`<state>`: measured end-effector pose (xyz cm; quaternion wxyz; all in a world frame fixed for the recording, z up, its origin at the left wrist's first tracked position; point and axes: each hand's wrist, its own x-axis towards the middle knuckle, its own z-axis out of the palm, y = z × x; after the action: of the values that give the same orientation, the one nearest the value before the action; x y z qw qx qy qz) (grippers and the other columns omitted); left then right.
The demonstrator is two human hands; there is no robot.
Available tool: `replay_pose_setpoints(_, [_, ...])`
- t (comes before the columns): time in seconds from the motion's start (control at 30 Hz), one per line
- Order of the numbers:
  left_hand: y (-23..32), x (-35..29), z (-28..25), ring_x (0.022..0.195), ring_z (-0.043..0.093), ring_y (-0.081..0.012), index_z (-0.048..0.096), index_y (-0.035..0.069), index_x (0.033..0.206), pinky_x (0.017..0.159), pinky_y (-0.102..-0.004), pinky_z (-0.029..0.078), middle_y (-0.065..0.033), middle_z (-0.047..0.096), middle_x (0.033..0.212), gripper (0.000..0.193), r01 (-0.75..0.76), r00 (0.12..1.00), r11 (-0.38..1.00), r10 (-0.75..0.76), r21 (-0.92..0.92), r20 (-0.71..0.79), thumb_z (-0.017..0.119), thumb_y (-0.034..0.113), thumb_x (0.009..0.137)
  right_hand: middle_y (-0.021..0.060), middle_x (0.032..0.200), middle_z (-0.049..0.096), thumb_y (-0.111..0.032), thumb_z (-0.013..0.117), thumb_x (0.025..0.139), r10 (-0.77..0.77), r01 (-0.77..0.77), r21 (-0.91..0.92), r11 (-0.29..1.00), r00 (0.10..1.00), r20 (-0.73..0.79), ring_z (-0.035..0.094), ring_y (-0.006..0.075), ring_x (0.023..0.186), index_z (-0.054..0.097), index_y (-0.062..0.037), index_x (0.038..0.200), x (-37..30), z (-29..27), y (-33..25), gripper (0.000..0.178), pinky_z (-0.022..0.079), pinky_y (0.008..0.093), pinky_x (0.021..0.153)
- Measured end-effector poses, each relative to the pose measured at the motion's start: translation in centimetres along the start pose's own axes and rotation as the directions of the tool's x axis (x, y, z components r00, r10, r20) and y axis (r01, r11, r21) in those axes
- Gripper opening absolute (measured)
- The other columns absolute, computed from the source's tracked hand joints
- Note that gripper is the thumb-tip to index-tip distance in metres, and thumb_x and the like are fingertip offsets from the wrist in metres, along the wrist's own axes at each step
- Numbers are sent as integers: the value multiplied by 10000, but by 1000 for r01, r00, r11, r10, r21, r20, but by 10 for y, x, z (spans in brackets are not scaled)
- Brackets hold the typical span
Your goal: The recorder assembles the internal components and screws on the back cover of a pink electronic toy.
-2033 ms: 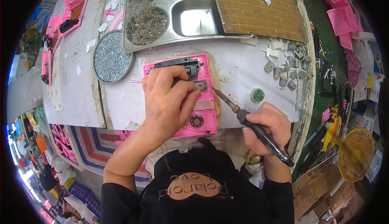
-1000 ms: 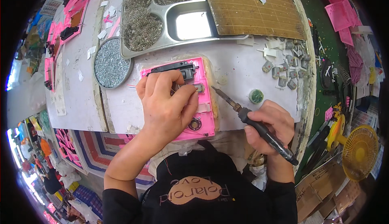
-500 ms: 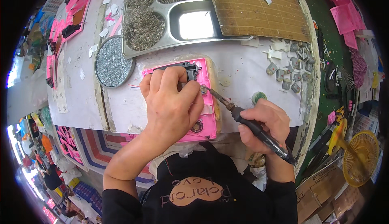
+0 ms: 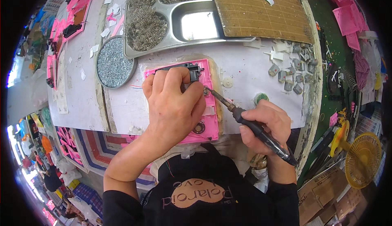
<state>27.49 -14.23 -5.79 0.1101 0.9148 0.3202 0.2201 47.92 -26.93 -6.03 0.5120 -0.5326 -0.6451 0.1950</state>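
Note:
A pink plastic casing (image 4: 212, 121) lies on the table in front of me, fitted with a black mechanism (image 4: 194, 75) along its far edge. My left hand (image 4: 173, 107) rests over its left part, thumb and fingers pinched together; whatever they grip is hidden beneath them. A soldering iron (image 4: 261, 133) with a dark handle is held pen-like in my right hand (image 4: 269, 124). Its tip touches or hovers just at a small metallic part (image 4: 206, 91) by the casing's right side, near my left thumb and index finger. I cannot tell if they are in contact.
Beyond the casing stands a metal compartment tray (image 4: 175, 40) of springs, partly covered by a brown board (image 4: 261, 13). A round dish of small screws (image 4: 115, 62) sits left. Several small grey motors (image 4: 288, 77) lie right, near a green solder roll (image 4: 260, 98).
Both hands and the soldering iron stay almost in place. The iron's tip and my left fingers have shifted only very slightly at the small metallic part.

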Motion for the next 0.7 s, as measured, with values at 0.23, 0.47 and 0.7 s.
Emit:
replay_pose_setpoints(0.23, [0,0,1,928,518,-237,710,151,851,894,-439,330,-27,536,999,141,16,1000,1000,-16,-2,-1,778,137,729,46,686,622,-5,781,739,-17,17,-29,999,1000,-13,521,195,523,686,-22,1022,-1,5,0,299,418,303,496])
replay_pose_setpoints(0.47, [1,0,1,928,514,-238,696,150,849,895,-439,328,-28,531,996,133,13,1000,1000,-13,8,-6,778,149,743,50,683,622,-10,787,742,-20,19,-27,999,999,-29,516,194,521,683,-18,1016,-1,1,1,293,411,300,491])
replay_pose_setpoints(0.7, [1,0,2,924,511,-242,683,145,838,894,-437,325,-34,531,996,128,6,1000,1000,-6,13,-5,779,158,753,51,682,623,-18,791,752,-20,18,-37,999,999,-42,507,194,512,680,-17,1006,-4,1,1,277,404,301,485])
